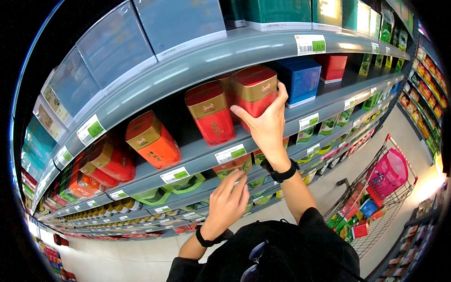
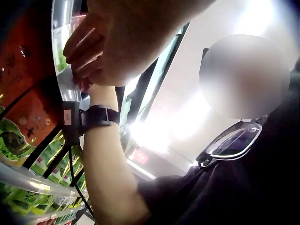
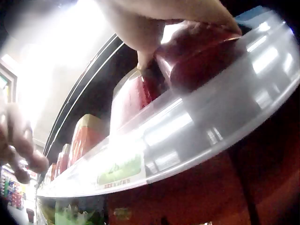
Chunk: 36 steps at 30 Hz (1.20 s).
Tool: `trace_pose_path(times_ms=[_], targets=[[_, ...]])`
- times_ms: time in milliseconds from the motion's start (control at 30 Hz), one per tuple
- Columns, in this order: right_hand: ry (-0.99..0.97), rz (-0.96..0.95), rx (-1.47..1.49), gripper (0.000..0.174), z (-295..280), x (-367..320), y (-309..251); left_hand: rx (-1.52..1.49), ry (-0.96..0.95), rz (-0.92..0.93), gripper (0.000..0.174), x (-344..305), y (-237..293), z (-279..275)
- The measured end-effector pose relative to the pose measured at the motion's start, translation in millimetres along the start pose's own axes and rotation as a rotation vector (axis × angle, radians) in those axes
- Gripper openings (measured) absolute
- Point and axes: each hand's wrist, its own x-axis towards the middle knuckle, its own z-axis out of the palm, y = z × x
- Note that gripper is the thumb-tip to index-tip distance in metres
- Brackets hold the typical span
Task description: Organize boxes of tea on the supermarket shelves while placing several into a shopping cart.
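My right hand grips a red tin with a gold upper band on the shelf, thumb on its left side and fingers round its right. In the right wrist view the tin's glossy red lower part shows at the shelf's lip, under the hand. Another red-and-gold tin stands just left of it, and one more is partly hidden behind the held tin. My left hand, fingers loosely bent and holding nothing, hovers lower, before the shelf edge.
An orange tin and several red ones stand farther left. A blue box and a red box stand to the right. The upper shelf's edge overhangs the tins. A loaded shopping cart stands behind at right.
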Motion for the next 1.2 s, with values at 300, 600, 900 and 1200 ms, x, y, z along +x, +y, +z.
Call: trace_pose_path(times_ms=[300, 600, 900, 1200], targets=[[0.044, 0.004, -0.05, 0.106, 17.2, -5.4, 1.0, -0.065, 0.012, -0.034, 0.018, -24.9, -0.4, -8.5], [0.033, -0.108, -0.136, 0.099, 26.1, -23.5, 3.4, -0.099, -0.002, -0.036, 0.017, -55.2, 5.8, -32.6], [0.04, -0.152, -0.254, 0.081, -30.8, -71.5, -32.1, -0.178, -0.089, -0.052, 0.017, -102.3, 7.5, -61.3], [0.206, 0.082, -0.465, 0.045, -266.3, -196.9, -103.5, -0.538, -0.455, -0.079, 0.017, -182.8, 34.8, 0.3]])
